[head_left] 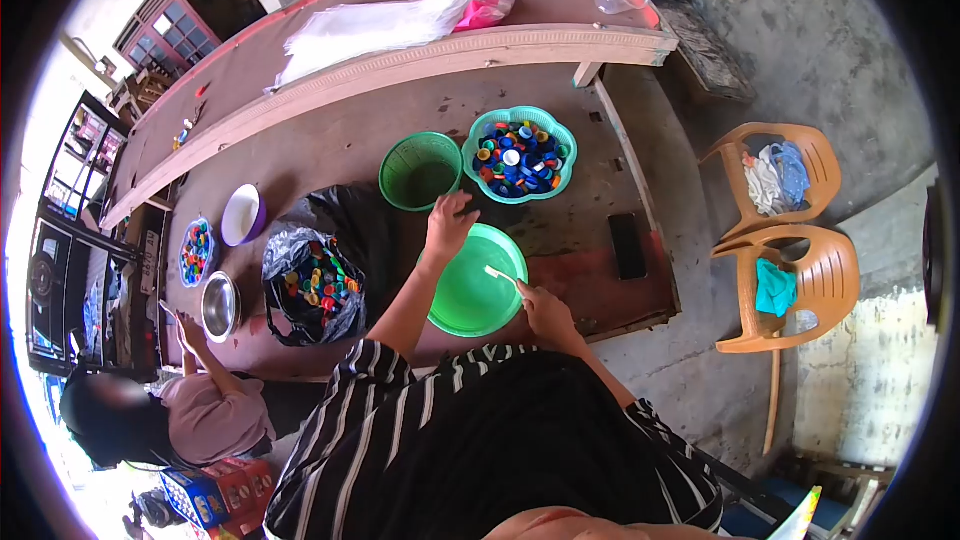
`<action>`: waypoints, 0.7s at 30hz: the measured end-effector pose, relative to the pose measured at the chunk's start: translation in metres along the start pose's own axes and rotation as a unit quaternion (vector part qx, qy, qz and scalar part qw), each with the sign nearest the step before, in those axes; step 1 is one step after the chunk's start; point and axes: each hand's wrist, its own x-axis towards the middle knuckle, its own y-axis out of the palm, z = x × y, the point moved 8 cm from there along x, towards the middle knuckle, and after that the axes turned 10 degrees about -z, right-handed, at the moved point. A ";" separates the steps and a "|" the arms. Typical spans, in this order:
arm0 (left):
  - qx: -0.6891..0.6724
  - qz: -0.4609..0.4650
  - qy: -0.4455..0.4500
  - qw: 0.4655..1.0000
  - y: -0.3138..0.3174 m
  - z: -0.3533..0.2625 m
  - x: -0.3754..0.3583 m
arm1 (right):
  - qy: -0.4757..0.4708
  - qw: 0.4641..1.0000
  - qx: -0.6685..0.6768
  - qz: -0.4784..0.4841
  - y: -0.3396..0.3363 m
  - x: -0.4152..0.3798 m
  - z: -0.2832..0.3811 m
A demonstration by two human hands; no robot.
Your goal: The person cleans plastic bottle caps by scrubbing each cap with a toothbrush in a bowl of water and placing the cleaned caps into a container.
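Note:
My right hand [550, 320] is closed around the handle of a toothbrush [497, 272], its pale head over the light green basin [470, 323]. The basin seems to hold water. My left hand [452, 225] is at the near rim of a darker green bucket [393, 172], fingers bent and apart, with nothing visible in them. Right of the bucket stands a scalloped turquoise basket [569, 155] full of bottle caps [518, 162], mostly blue. A black plastic bag [285, 250] at the left holds more coloured caps [325, 285].
Further left are a metal bowl [220, 307], a white and purple bowl [243, 215] and a small basket of caps [196, 252]. A phone [628, 246] lies at the right. Another person [215, 410] sits at lower left. Orange chairs [825, 290] stand beyond the table's right edge.

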 end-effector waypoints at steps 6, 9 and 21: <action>0.007 -0.091 -0.089 0.992 -0.085 0.043 -0.058 | 0.004 0.999 -0.007 0.034 0.010 0.012 0.003; 0.098 -0.192 -0.097 0.972 -0.160 0.046 -0.071 | -0.020 0.999 -0.008 0.039 0.017 0.014 0.014; 0.249 -0.249 -0.226 0.908 -0.291 0.233 -0.113 | -0.026 0.997 -0.055 0.052 0.045 0.008 0.044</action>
